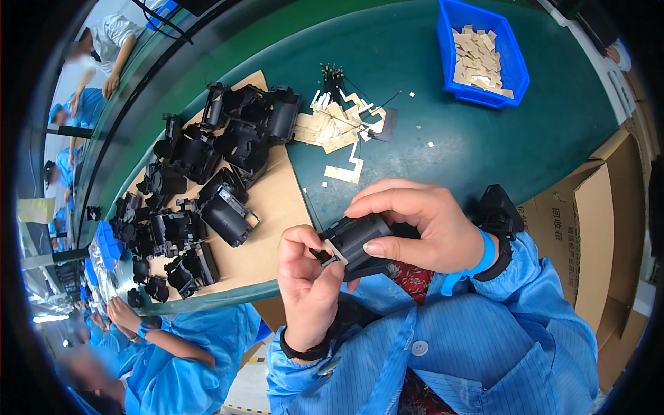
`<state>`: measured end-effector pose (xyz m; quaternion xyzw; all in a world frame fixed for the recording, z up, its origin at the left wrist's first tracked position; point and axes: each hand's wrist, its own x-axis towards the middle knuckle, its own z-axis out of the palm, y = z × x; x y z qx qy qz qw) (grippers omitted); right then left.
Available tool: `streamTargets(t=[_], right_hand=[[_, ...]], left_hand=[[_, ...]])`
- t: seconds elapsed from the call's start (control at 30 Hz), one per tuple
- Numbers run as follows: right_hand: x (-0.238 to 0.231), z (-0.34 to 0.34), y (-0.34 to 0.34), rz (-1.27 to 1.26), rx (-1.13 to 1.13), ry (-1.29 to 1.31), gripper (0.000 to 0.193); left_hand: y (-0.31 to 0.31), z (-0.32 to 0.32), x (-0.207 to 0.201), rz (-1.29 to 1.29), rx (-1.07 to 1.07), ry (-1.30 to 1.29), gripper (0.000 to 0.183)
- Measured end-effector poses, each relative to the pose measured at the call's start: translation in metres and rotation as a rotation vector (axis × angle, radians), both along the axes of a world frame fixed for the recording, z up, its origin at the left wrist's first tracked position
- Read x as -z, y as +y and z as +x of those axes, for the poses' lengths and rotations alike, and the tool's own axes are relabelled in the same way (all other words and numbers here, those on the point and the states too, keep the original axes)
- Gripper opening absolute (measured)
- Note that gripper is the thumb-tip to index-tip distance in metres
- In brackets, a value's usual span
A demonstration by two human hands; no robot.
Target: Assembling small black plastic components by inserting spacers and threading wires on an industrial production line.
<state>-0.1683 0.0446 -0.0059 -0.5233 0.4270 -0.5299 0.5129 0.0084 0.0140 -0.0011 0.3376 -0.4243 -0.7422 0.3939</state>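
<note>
The curved black plastic housing [365,234] is held above the near edge of the dark green tabletop [404,62], in front of the wearer's blue striped smock [477,332]; the bare right hand [429,225] grasps it from three o'clock, fingers over its upper side and thumb along its face; the bare left hand [304,277] grips its end at eight o'clock, with thumb and fingertips beside a thin pale strip [337,252], though whether that strip is fixed to the housing I cannot tell; taking the housing as the clock's centre, a cluster of similar black plastic parts [225,211] lies between nine and eleven o'clock, mostly on a flat brown cardboard sheet [280,200]; at twelve o'clock lie loose cream flat pieces [339,128] amid thin black wires [332,79]; at one o'clock, farther off, a blue plastic bin [515,72] contains small beige rectangular pieces [477,59]; an open brown cardboard box [564,235] stands at three o'clock; a co-worker's hands [124,318] show at eight.
</note>
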Motion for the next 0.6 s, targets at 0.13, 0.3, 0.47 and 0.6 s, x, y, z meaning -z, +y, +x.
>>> streamTargets(t=[0.13,0.3,0.47,0.6], right_hand=[[-0.004,0.003,-0.002,-0.008,-0.029,0.134,0.031],[0.01,0.01,-0.003,-0.037,0.053,-0.13,0.03],[0.006,0.001,-0.008,0.153,-0.09,-0.177,0.031],[0.007,0.01,-0.009,0.05,0.053,-0.233,0.035]], left_hand=[[0.001,0.001,0.007,-0.135,-0.04,-0.137,0.028],[0.004,-0.006,0.004,-0.121,-0.085,-0.139,0.041],[-0.001,0.007,0.012,-0.006,0.013,-0.007,0.036],[0.001,0.003,0.007,0.145,-0.075,0.145,0.035]])
